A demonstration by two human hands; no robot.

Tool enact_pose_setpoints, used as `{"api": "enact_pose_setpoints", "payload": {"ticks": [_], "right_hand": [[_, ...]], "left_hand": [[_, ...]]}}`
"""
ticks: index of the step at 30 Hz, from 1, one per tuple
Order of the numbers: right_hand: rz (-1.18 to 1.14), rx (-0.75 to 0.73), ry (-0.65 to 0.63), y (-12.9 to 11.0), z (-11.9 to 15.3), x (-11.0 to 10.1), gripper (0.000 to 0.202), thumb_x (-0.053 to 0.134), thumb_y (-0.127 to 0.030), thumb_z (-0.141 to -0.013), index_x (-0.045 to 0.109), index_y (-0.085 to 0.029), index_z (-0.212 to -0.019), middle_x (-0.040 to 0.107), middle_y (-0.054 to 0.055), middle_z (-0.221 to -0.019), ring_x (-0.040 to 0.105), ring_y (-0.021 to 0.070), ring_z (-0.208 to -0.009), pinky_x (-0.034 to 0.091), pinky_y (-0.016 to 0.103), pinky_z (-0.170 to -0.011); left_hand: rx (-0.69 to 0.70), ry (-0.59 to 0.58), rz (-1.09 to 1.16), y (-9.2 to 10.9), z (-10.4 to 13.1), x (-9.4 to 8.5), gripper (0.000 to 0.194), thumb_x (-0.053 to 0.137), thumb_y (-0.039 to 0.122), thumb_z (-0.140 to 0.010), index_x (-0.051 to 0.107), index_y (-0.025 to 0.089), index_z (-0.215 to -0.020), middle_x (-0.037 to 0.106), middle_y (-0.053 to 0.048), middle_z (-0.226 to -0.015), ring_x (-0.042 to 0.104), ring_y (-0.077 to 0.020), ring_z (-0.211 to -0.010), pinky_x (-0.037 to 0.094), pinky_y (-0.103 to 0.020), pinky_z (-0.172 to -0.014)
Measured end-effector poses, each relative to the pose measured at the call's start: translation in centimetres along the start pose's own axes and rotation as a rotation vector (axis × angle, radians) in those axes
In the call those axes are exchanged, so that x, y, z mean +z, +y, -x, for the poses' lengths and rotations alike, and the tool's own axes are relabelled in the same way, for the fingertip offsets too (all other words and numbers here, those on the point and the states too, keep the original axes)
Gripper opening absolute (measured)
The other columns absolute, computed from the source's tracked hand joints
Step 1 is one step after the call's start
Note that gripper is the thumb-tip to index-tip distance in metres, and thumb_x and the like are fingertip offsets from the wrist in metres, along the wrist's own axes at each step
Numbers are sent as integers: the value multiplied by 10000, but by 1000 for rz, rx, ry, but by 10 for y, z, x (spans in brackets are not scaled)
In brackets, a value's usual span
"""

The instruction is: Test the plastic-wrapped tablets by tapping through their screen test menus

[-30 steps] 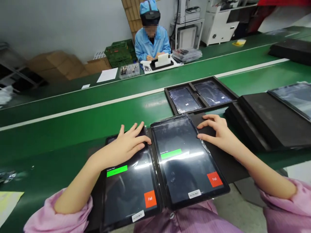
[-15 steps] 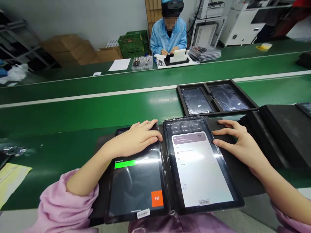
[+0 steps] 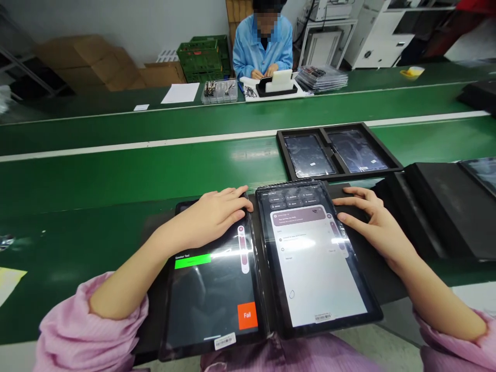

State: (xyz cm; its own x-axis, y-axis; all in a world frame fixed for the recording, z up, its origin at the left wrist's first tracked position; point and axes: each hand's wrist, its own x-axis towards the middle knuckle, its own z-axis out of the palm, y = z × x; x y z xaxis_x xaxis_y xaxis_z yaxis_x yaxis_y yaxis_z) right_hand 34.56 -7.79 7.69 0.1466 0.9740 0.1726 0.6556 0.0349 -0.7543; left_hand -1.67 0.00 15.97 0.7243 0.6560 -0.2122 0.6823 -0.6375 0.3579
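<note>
Two tablets lie side by side on a black mat, near my lap. The left tablet (image 3: 213, 299) shows a dark screen with a green bar, an orange "Fail" box and a slim volume slider. My left hand (image 3: 209, 219) lies across its upper part, fingers spread, fingertips at its upper right edge. A light page with a grey panel fills the right tablet (image 3: 321, 279), and a slider shows at its right side. My right hand (image 3: 372, 222) has its fingers apart, the tips touching that tablet's upper right edge. Neither hand grasps anything.
Beyond the tablets, a black tray (image 3: 284, 155) holds two wrapped devices. Black cases (image 3: 449, 206) sit at the right. Across the green bench (image 3: 194, 165), a person in a blue coat (image 3: 263, 49) works beside a parts box (image 3: 220, 92). Yellow paper (image 3: 10, 281) lies at far left.
Volume sliders have appeared on both tablets' screens. The view has shifted a little, while both hands keep nearly the same places on the tablets. The person opposite has the head lowered further.
</note>
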Motion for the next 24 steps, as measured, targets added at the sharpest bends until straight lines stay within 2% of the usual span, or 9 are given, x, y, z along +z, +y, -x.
{"api": "enact_pose_setpoints", "payload": {"ticks": [5, 10, 12, 14, 16, 17, 19, 22, 24], "right_hand": [[4, -27, -19, 0, -2, -1, 394, 702, -671, -846, 796, -346, -1046, 580, 69, -1383, 515, 365, -1317, 365, 594, -1163], [48, -120, 32, -10, 5, -7, 411, 643, -677, -880, 812, -342, -1047, 588, 89, -1349, 520, 361, -1308, 387, 579, -1159], [70, -274, -59, -19, 11, -11, 503, 560, -781, -868, 836, -362, -913, 616, 93, -1318, 519, 373, -1293, 342, 593, -1186], [114, -456, -272, -27, 14, -15, 603, 496, -905, -798, 829, -405, -752, 658, 76, -1290, 500, 395, -1287, 248, 620, -1221], [171, -601, -440, -34, 11, -15, 619, 464, -948, -776, 820, -446, -715, 669, 41, -1318, 475, 407, -1297, 157, 647, -1232], [201, -635, -448, -36, 7, -15, 614, 439, -924, -819, 826, -453, -744, 651, 24, -1360, 464, 408, -1309, 136, 662, -1227], [268, -604, -300, -39, 0, -14, 624, 357, -823, -934, 842, -437, -861, 581, 14, -1457, 433, 419, -1342, 138, 690, -1208], [320, -460, -18, -39, -4, -14, 679, 253, -739, -996, 820, -382, -1107, 505, 54, -1508, 412, 443, -1368, 207, 688, -1188], [270, -469, 16, -35, 2, -14, 732, 195, -747, -995, 790, -370, -1192, 525, 77, -1470, 450, 433, -1341, 276, 658, -1175]], "left_hand": [[-26, -2, -8, 4, -3, 0, 465, 237, 401, -1071, 665, 240, -1158, 637, -58, -1458, 349, -261, -1549, 396, -465, -1203], [-56, -51, 2, -3, 1, 2, 478, 231, 438, -1100, 634, 264, -1291, 331, -77, -1699, 228, -287, -1595, 312, -561, -1242], [-53, -53, 20, -7, 3, 3, 469, 241, 443, -1107, 600, 287, -1365, 251, -69, -1728, 215, -297, -1597, 279, -576, -1254], [-42, -55, 40, -9, 5, 2, 461, 260, 454, -1110, 539, 308, -1446, 232, -62, -1734, 225, -293, -1594, 266, -557, -1265], [-24, -63, 54, -11, 8, 1, 511, 334, 536, -1093, 428, 314, -1544, 210, -81, -1737, 208, -299, -1597, 240, -548, -1277], [-14, -71, 55, -12, 9, 0, 597, 405, 596, -1064, 363, 308, -1585, 194, -103, -1738, 187, -312, -1601, 224, -552, -1281], [1, -89, 40, -14, 11, -2, 859, 588, 680, -959, 243, 281, -1637, 161, -158, -1736, 145, -349, -1604, 201, -564, -1283], [29, -118, 3, -17, 14, -3, 1142, 792, 654, -803, 148, 258, -1660, 137, -215, -1729, 116, -392, -1600, 206, -573, -1277], [61, -129, -19, -19, 15, -1, 1206, 843, 618, -757, 132, 264, -1663, 125, -229, -1728, 95, -411, -1598, 205, -591, -1270]]}}
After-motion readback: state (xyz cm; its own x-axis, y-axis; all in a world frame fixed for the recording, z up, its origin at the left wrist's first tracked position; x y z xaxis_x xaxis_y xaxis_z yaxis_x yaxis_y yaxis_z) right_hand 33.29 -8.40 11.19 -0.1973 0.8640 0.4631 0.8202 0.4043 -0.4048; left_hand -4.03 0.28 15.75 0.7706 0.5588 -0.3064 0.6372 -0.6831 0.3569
